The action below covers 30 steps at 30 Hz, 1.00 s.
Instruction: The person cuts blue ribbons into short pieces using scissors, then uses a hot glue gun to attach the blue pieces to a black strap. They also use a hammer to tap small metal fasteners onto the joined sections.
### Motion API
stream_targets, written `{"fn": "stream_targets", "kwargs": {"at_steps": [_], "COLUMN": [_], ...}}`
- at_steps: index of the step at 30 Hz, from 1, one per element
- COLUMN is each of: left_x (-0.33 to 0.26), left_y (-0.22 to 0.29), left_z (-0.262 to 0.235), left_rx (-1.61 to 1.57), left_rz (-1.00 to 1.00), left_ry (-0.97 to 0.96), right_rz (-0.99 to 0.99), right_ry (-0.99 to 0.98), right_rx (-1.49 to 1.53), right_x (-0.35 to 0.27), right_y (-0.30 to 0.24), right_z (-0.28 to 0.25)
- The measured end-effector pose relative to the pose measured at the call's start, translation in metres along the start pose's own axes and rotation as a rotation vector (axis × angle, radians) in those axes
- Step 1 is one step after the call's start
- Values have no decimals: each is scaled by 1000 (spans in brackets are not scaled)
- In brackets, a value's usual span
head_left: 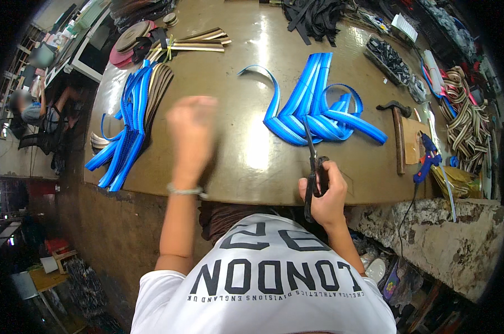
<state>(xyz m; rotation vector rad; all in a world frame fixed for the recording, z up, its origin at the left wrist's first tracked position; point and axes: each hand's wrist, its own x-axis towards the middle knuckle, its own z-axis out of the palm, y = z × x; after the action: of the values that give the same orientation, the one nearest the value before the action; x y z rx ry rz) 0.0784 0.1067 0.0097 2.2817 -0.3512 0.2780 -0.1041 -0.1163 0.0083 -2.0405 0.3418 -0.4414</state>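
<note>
At the table (pixel 238 186): R hand (pixel 329 195) w/ scissors (pixel 312 156), blue straps (pixel 310 92) just beyond

Near the front edge, R hand is closed around the black handles, fingers bent. Blades point away from the body, w/ the tip over the folded part of the straps; if it touches them, cannot tell. L hand (pixel 193 119), w/ a pale bracelet (pixel 186 191) on the wrist, is farther in; it is blurred & seems curled, but how far open & if it holds smth, cannot tell.

The straps lie on the table ahead of R hand: light & dark blue stripes, folded across each other at the near side, flat & side by side at the far end. One end curls to L, another makes a loop on R.

On R side: blue glue gun (pixel 427 160), then hammer (pixel 399 142). On L side, a 2nd bundle of blue straps (pixel 132 108) lies w/ brown striped straps (pixel 161 83). Farther: webbing rolls (pixel 132 36) & a black strap pile (pixel 313 19).
</note>
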Motion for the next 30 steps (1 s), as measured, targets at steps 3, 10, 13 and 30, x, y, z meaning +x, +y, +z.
{"fn": "stream_targets", "kwargs": {"at_steps": [3, 10, 13, 30], "left_x": [-14, 4, -14, -21], "left_y": [46, 48, 50, 67], "left_z": [66, 65, 67, 90], "left_rx": [153, -211, -72, -1096], "left_rz": [173, 7, 99, -503], "left_ry": [-189, -538, -362, -468], "right_rz": [25, 48, -33, 210], "right_ry": [-16, 51, 91, -124], "right_rx": [-21, -158, -494, -534], "right_x": [-1, 1, 5, 22], "right_y": [1, 4, 9, 10], "right_z": [-4, -10, -12, -37]}}
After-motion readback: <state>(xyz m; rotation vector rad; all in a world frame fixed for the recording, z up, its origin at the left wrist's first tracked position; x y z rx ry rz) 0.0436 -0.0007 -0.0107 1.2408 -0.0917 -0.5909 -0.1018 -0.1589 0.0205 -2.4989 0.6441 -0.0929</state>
